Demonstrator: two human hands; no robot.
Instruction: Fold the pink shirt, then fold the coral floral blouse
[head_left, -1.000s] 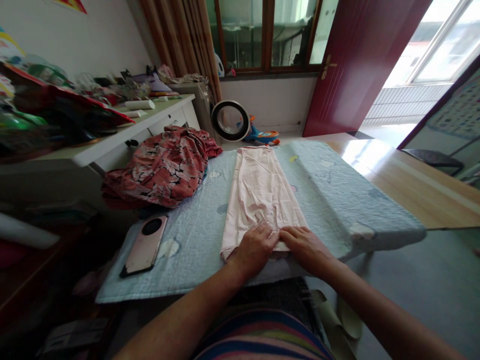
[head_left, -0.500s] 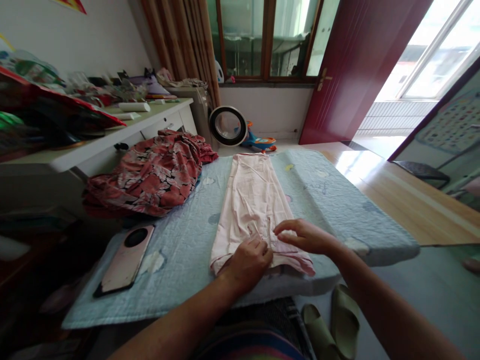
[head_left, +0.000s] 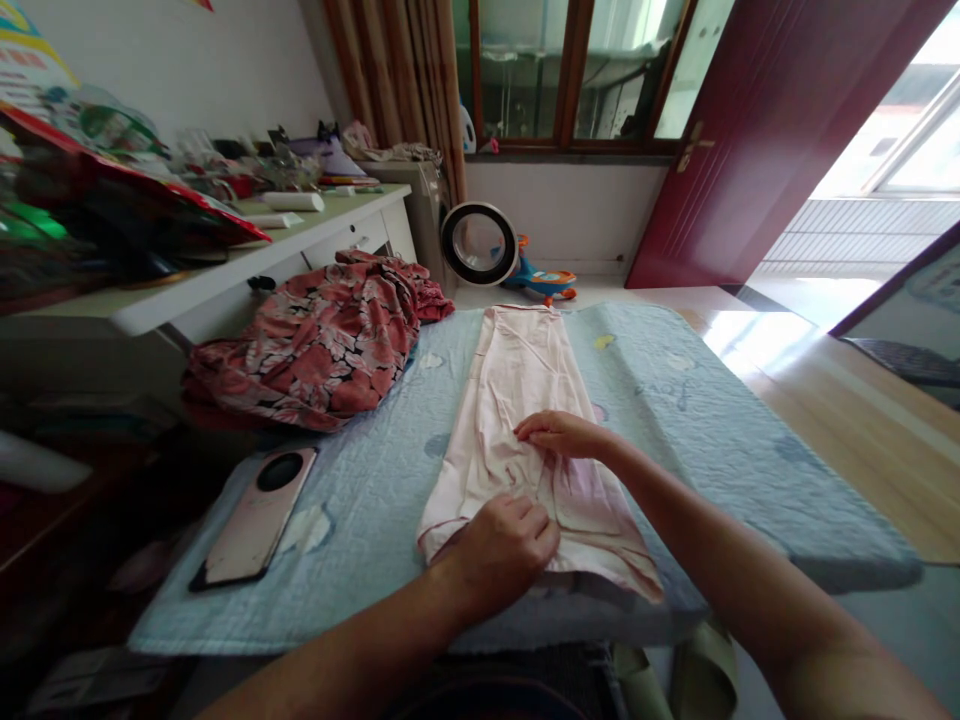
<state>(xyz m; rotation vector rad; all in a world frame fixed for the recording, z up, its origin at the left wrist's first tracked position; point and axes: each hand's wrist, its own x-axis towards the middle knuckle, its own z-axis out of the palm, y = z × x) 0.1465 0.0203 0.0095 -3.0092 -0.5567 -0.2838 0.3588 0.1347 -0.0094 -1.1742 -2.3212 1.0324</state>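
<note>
We have the pink cloth [head_left: 510,395] on the quilt [head_left: 367,520], long axis running away from us, narrower end toward the window [head_left: 521,85], left grip [head_left: 504,550] curled at its near end (pinch hidden, can't tell), right grip [head_left: 564,435] loosely open above.

Head view; faces forward, down; quilt [head_left: 375,520] close.

Your left hand [head_left: 502,545] hides its own fingertips, so you can't tell whether they pinch the cloth [head_left: 517,375]; your right hand [head_left: 562,434] covers more of it. The bottom edge crops your slippers [head_left: 705,672], the top the door [head_left: 772,130]. The packet [head_left: 135,180] at left is blurred.
</note>
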